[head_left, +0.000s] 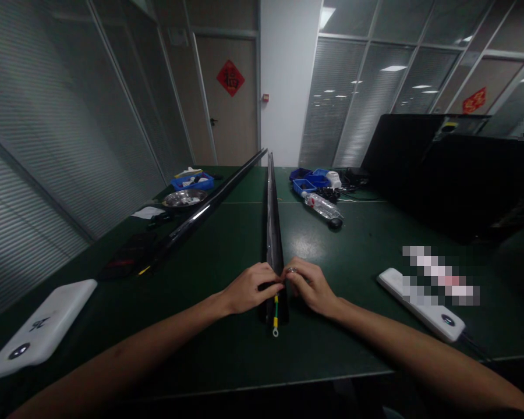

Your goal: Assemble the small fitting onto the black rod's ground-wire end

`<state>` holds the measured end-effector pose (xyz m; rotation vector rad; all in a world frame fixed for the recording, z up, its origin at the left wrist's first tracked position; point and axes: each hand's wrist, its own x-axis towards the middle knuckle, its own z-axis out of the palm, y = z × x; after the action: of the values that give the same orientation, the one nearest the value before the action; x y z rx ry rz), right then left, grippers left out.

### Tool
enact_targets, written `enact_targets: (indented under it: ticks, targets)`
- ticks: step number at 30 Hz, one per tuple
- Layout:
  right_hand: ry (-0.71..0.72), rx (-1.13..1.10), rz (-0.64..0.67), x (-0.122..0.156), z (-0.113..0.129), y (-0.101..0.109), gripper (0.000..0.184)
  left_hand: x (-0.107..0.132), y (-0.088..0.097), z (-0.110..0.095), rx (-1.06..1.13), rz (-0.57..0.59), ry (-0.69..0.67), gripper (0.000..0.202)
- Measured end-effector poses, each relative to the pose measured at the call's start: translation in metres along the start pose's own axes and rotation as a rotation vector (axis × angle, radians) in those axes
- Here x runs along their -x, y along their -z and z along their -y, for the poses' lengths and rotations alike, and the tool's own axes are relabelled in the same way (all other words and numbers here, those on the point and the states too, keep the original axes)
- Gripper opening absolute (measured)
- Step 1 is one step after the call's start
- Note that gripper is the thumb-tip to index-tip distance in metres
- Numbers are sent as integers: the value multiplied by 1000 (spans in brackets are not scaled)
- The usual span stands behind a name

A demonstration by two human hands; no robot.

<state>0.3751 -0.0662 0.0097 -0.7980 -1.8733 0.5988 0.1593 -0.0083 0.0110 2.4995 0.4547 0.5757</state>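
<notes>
A long dark channel strip runs away from me along the middle of the table, with its open side up. Over its near end, my left hand and my right hand meet with their fingertips pinched together. My right hand wears a ring. What the fingertips grip is hidden between them. Just below my left thumb, a short green-and-yellow wire comes out and lies towards me. It ends in a metal ring terminal.
Another long dark strip slants across on the left, with a yellow wire end. Beyond it are a metal bowl and a blue tray. White devices flank my arms. A plastic bottle and blue bins lie right.
</notes>
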Motion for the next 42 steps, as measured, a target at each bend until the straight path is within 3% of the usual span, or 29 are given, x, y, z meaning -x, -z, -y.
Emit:
enact_targets:
  ticks: [24, 42]
  targets:
    - [-24, -22, 15, 0, -3, 0, 31, -1, 3, -4, -20, -1, -1, 26]
    - [60, 7, -29, -2, -2, -1, 29, -1, 2, -2, -52, -3, -8, 24]
